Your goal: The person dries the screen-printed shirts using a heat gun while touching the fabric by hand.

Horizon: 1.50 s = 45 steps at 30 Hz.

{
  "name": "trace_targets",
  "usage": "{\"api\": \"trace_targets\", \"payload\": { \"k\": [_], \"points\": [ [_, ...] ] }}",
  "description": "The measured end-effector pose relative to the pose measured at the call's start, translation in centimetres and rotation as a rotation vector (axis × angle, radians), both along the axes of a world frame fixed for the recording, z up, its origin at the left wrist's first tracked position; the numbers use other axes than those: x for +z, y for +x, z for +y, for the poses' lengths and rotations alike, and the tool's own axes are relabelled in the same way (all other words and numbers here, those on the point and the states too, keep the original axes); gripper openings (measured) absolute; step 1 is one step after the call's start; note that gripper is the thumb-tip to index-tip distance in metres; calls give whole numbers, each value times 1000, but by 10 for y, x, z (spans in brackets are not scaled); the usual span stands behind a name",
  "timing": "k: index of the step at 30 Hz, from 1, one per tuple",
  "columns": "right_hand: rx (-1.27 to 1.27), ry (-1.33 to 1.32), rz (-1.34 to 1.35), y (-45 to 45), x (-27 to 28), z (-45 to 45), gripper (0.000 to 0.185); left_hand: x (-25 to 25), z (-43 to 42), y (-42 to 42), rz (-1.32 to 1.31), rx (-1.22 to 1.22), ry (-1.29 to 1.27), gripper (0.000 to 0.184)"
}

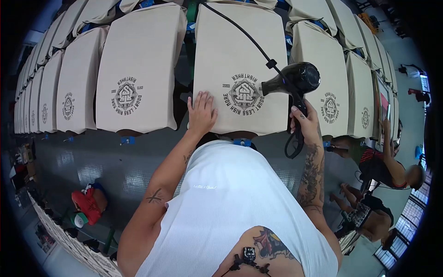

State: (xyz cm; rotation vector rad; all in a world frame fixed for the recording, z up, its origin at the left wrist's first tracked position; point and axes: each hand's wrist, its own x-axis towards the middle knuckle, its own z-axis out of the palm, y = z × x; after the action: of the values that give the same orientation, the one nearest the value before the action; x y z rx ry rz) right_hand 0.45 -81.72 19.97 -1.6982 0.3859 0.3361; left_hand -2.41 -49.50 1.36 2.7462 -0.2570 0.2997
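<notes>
In my right hand (306, 119) is the handle of a black hair dryer (300, 78), its nozzle pointing left over the printed emblem (245, 93) on a cream T-shirt (240, 46). The shirt is stretched flat over a board in front of me. The dryer's cord (244, 32) runs up and away across the shirt, and a black loop hangs below the handle. My left hand (202, 111) lies flat on the lower left corner of the same shirt, fingers extended, holding nothing.
More cream shirts with the same print (138, 64) lie on boards in rows to both sides and behind. Blue clamps (128, 140) show at the board ends. On the right, two people (387, 166) are near a frame; a red cloth item (87, 205) is lower left.
</notes>
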Motion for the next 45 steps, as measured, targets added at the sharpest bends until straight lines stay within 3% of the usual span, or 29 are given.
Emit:
{"api": "trace_targets", "payload": {
  "k": [4,12,15,20,26,31,34,45],
  "points": [
    [54,52,26,-25,10,-14,46,6,4,-3,24,13,3,46],
    [133,59,132,-46,21,31,65,15,6,-2,34,-35,29,47],
    [249,64,123,-35,17,56,54,16,7,-3,59,-98,67,47],
    [338,87,54,6,6,84,50,19,9,-12,81,-94,83,48],
    [251,10,-54,44,-7,71,55,17,15,-24,83,-69,77,49],
    [109,-26,-70,31,-7,34,31,16,17,-23,113,-58,81,49],
    [71,-14,-46,12,-5,15,27,15,16,-17,106,-77,69,50],
    [22,45,112,-58,10,12,50,19,2,-2,77,-152,67,49]
  ]
}}
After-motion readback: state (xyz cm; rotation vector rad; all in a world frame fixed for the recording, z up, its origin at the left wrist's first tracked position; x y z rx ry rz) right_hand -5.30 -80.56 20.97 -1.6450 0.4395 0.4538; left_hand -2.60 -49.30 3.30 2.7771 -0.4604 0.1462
